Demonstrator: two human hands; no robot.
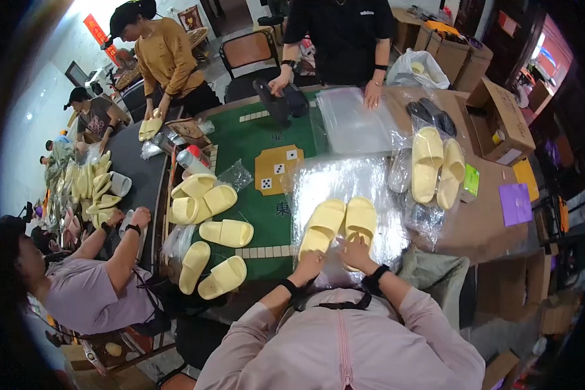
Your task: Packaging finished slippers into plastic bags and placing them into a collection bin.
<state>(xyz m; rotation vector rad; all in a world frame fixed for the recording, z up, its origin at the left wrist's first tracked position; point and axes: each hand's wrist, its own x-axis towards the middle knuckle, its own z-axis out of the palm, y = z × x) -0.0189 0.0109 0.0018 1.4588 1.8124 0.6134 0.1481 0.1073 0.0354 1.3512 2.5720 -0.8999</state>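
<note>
Two pale yellow slippers lie side by side on a stack of clear plastic bags (387, 195) in front of me, toes pointing away. My left hand (309, 265) is closed at the heel of the left slipper (326, 220). At the heel of the right slipper (361, 214), my right hand (357, 253) is closed too, its fingertips turned toward the gap between the two. The undersides of both hands' fingers are hidden. Shiny plastic shows around the hands.
Several loose yellow slippers (226, 233) lie left on the green table mat (240, 169). Bagged yellow slippers (428, 166) and an open carton (498, 123) are at the right. Across the table, a person in black (341, 39) touches plastic sheets (357, 120). Others work at the left.
</note>
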